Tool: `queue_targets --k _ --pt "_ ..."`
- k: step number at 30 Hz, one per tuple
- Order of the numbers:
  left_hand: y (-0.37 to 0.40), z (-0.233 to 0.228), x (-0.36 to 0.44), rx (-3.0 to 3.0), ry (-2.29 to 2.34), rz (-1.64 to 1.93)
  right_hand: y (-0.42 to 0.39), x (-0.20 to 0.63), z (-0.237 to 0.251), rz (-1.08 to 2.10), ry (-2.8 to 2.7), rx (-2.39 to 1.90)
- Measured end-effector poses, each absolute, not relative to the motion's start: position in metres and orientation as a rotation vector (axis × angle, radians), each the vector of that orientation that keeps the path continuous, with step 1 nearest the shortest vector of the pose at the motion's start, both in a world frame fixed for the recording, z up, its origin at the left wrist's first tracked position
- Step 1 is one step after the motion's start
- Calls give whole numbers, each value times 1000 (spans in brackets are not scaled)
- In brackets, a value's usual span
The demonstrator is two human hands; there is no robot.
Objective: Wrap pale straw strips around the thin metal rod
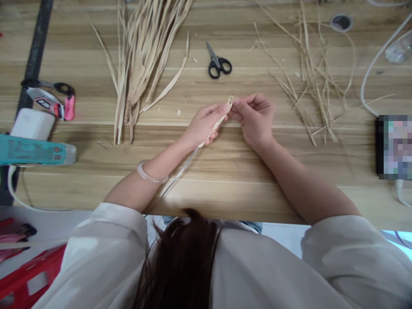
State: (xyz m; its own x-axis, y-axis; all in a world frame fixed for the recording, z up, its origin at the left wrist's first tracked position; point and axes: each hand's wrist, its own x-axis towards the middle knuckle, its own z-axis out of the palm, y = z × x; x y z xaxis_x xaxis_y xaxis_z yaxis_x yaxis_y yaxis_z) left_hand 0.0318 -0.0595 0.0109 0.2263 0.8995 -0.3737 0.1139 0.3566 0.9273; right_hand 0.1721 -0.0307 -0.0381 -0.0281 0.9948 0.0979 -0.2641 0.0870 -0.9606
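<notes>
My left hand (206, 124) is closed around a thin metal wire (182, 170) whose upper part is wrapped in pale plant fibre. The wrapped section (218, 124) runs along my left fingers and ends in a small loop (230, 99) above them. My right hand (255, 118) pinches at that loop with thumb and forefinger; whether it grips the loop or a loose strand there cannot be made out. The bare wire slants down toward the table's near edge, under my left forearm.
Black-handled scissors (219, 64) lie beyond my hands. A bundle of dried husk strips (141, 64) is at the back left, loose strips (309, 77) at the back right. A teal bottle (35, 149), white charger (34, 123) and pink cutter (69, 107) sit left; a phone (394, 147) right.
</notes>
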Motion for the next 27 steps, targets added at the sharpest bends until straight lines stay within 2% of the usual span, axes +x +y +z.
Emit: queue_targets --k 14,27 --pt "-59 10 32 1072 1250 716 -44 170 -33 979 -1283 -992" --pt "-59 10 32 1041 1222 738 -41 170 -30 1244 -1177 -961"
